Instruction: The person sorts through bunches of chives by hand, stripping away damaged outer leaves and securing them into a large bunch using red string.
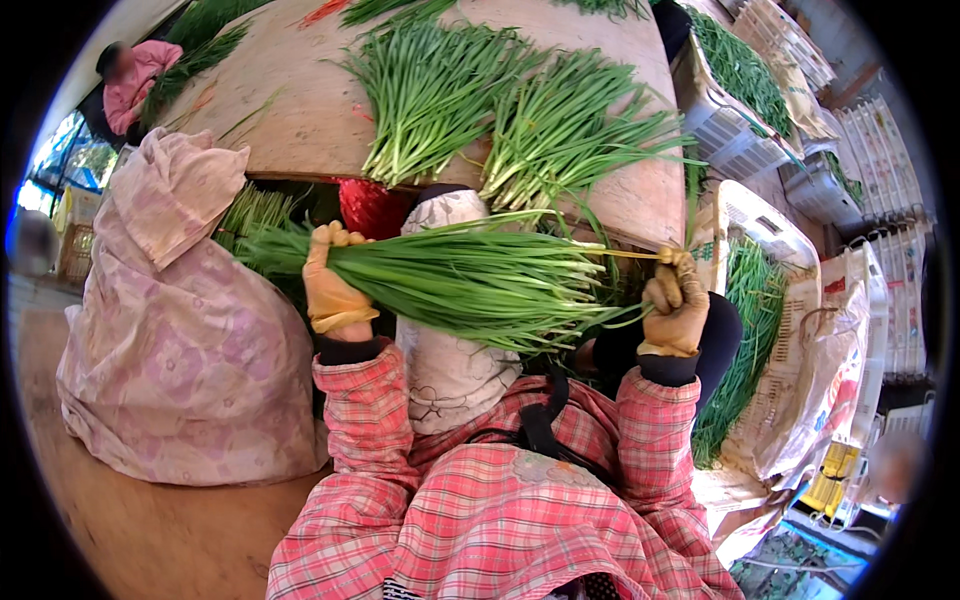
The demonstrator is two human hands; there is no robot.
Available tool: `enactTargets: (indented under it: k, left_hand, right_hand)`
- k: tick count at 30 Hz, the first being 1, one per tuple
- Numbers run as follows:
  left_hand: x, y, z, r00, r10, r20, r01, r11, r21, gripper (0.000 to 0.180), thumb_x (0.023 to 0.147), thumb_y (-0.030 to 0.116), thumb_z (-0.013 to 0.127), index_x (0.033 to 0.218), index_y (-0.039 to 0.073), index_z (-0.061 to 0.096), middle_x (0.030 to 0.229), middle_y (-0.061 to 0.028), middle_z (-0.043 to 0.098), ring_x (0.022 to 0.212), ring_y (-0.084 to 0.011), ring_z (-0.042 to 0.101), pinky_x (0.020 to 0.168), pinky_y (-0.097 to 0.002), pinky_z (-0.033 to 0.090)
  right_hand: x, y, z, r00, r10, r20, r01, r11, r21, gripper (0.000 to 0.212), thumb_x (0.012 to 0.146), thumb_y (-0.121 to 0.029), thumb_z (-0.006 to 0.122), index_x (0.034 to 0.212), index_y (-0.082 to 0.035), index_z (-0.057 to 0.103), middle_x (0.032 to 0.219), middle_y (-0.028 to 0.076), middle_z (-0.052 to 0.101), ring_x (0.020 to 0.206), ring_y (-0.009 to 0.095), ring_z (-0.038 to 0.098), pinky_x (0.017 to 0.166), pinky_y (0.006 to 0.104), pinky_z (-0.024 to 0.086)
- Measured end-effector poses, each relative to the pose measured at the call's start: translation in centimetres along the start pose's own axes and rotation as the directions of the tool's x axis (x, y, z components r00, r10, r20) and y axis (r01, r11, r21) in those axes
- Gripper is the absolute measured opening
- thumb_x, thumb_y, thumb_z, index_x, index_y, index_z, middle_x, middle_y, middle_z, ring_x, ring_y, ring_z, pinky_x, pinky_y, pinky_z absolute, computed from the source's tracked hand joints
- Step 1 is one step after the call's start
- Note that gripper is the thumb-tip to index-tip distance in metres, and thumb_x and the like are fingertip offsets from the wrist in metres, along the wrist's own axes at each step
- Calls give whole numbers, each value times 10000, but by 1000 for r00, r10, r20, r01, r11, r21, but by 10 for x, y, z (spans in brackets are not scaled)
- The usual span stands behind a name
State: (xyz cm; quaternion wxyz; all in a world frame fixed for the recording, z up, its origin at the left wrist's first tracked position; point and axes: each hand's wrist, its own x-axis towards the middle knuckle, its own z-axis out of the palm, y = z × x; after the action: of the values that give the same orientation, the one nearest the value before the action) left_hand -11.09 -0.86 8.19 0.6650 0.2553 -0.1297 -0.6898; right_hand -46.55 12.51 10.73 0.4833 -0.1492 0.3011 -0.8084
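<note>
A large bunch of garlic chives (470,280) lies level across my lap, leaves to the left and pale stem ends to the right. My left hand (337,285), in a tan glove, is closed round its leafy end. At the right, past the stem ends, my gloved right hand (673,305) has its fingers curled in a pinch. A thin yellow chive leaf (625,253) stretches from the bunch into those fingertips. Beyond, two piles of garlic chives, a left pile (430,95) and a right pile (560,125), rest on the wooden table (290,120).
A patterned cloth-covered mound (190,350) stands close on my left. On my right is a white plastic crate (790,235) full of chives. More crates (735,130) line the far right. Red material (372,205) hangs below the table edge. A person in pink (140,85) sits far left.
</note>
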Motion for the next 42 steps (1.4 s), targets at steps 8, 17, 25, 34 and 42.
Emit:
enactTargets:
  k: [8,17,25,34,42]
  left_hand:
    - [7,14,-12,989,112,-99,-108,993,44,113,867,169,593,874,57,579,724,-6,547,713,-167,538,698,-333,478]
    - [8,11,-21,974,136,-179,-125,989,74,162,906,216,522,859,74,585,745,-29,584,718,-192,556,726,-363,487]
    - [15,10,-34,987,64,-147,-68,997,-25,191,926,223,470,773,110,487,699,9,508,651,-160,498,653,-341,451]
    - [15,3,-22,961,155,-230,-166,986,-28,149,885,200,504,819,82,569,739,-49,564,717,-194,536,717,-340,460]
    - [31,14,-73,991,131,-27,-130,990,50,194,914,223,484,882,66,593,822,-54,599,783,-194,562,760,-354,471]
  right_hand:
    - [-7,-70,-47,995,-99,31,98,810,-578,159,827,-111,650,955,-16,638,886,66,644,550,29,457,492,156,360]
    - [-38,34,47,774,243,585,634,-311,-708,441,736,-200,682,1130,-50,553,1024,179,568,941,359,546,803,429,451]
    - [-57,-4,-41,982,-93,166,181,179,-967,87,818,-67,623,883,-12,606,721,144,609,610,286,613,529,332,469]
    - [-36,-19,-29,986,-164,39,97,359,-928,179,900,-132,572,918,29,646,733,62,636,631,107,554,613,248,459]
    - [-35,-62,-10,952,-251,-176,15,612,-791,188,916,-153,559,1015,-46,677,596,-29,553,481,18,400,460,156,296]
